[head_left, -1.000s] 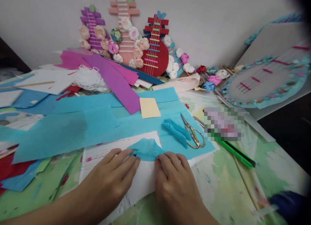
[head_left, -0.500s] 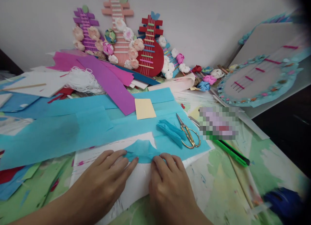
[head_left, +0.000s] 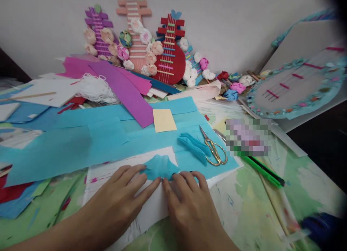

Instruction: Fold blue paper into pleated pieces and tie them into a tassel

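A small folded piece of blue crepe paper (head_left: 159, 165) lies over a white sheet (head_left: 154, 206) near the table's front. My left hand (head_left: 121, 193) has its fingertips on the left side and near edge of the blue piece. From the right, my right hand (head_left: 187, 197) pinches the near edge, its index fingertip almost meeting the left one. Both thumbs are hidden or hard to make out. Just beyond, a folded blue strip (head_left: 193, 148) rests beside gold-handled scissors (head_left: 215, 151), both on a large blue paper sheet (head_left: 135, 135).
A yellow paper square (head_left: 164, 121) and a purple strip (head_left: 127, 95) lie behind. At right is a green utility knife (head_left: 262, 169). Lute-shaped crafts such as the red one (head_left: 170, 61) lean against the wall, near white string (head_left: 94, 88). A flowered oval panel (head_left: 292, 88) stands right.
My index fingertips have drawn together along the near edge of the blue piece, which now looks more gathered. The whole view has shifted slightly, with things appearing further right.
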Available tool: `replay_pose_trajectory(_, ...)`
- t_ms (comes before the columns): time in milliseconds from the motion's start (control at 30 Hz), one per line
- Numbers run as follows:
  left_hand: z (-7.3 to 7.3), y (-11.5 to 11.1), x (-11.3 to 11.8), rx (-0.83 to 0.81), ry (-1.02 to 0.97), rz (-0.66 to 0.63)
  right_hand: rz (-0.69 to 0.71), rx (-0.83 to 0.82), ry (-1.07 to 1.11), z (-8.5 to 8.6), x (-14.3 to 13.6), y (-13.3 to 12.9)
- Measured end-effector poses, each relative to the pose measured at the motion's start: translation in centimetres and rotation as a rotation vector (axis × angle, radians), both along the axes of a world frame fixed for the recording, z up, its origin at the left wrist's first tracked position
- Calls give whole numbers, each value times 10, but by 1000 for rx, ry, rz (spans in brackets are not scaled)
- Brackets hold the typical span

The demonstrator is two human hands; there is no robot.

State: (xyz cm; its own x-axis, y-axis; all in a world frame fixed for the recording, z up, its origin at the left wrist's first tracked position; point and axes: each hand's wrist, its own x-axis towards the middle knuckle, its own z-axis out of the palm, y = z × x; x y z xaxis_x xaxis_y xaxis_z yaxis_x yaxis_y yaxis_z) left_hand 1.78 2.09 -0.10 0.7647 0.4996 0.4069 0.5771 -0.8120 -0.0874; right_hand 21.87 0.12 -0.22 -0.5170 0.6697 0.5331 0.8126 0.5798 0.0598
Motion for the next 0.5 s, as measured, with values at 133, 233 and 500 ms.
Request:
replay_pose_trajectory(133,6,2,-2,-30,28,-6,20,9,15,0,1,2)
replay_pose_trajectory(233,8,3,-2,-28,26,-8,16,-22,12,0,3,2)
replay_pose_trajectory(500,7,5,-6,-38,-35,-21,1,-57,31,-1,5,2)
